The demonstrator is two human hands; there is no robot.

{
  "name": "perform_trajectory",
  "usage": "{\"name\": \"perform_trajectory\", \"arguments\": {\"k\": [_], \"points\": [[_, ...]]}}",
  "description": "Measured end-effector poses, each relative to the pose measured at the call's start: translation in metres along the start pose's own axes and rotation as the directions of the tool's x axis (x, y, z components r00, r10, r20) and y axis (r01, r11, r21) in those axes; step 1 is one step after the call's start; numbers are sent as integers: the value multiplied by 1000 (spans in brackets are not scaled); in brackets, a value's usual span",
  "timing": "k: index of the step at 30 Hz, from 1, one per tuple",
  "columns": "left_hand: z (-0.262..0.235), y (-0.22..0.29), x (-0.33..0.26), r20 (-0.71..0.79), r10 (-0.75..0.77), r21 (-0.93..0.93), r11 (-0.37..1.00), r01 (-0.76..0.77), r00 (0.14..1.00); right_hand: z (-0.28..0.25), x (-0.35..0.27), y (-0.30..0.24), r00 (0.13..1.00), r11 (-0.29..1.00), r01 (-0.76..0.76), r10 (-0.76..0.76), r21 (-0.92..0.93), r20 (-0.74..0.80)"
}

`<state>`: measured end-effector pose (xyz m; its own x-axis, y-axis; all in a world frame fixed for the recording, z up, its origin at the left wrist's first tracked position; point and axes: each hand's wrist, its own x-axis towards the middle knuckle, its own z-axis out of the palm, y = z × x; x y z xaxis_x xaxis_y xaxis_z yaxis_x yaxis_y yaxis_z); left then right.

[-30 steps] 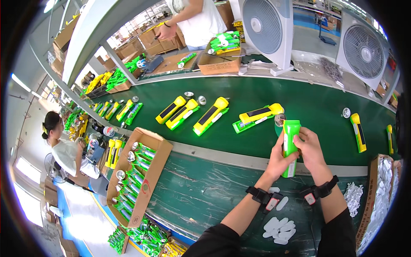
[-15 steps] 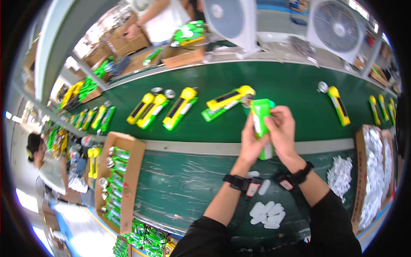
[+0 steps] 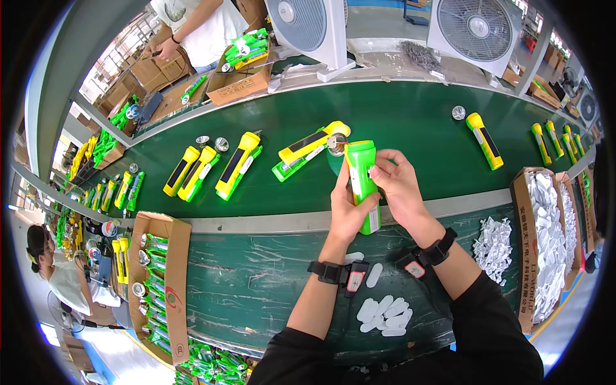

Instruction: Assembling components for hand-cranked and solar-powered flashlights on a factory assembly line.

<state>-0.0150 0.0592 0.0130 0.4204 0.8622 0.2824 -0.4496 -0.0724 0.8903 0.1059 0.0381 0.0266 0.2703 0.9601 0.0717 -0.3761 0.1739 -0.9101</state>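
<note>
I hold a green torch upright over the near edge of the green belt, my left hand wrapped round its lower body and my right hand closed on its upper side, fingertips pressing near the top. It looks like a light, hollow plastic shell, stiff and smooth, a rounded box in shape; I judge it would slip a little under dry fingers, so the flat sides low on the body are the best hold, away from the open top end. On the belt just beyond it lie yellow torches with black panels, glossy and hard, and a shiny round reflector touching one of them. Below my wrists small white oval pieces lie flat on the worn bench. A cardboard box to the left holds more green parts.
</note>
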Motion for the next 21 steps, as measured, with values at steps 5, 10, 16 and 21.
{"name": "perform_trajectory", "arguments": {"k": [5,10,16,21], "points": [[0,-19,2,13,96,130,987,-96,995,-7,3,-4,995,996,-88,87,8,41],[-13,-25,-4,-24,106,208,973,-99,994,12,9,6,997,996,-69,68,-56,-28],[2,-28,3,-29,161,101,982,-157,987,-6,12,-11,987,995,-90,95,-42,126],[0,-8,-1,13,17,-46,999,-16,1000,-8,6,4,994,999,-12,17,-42,109]]}}
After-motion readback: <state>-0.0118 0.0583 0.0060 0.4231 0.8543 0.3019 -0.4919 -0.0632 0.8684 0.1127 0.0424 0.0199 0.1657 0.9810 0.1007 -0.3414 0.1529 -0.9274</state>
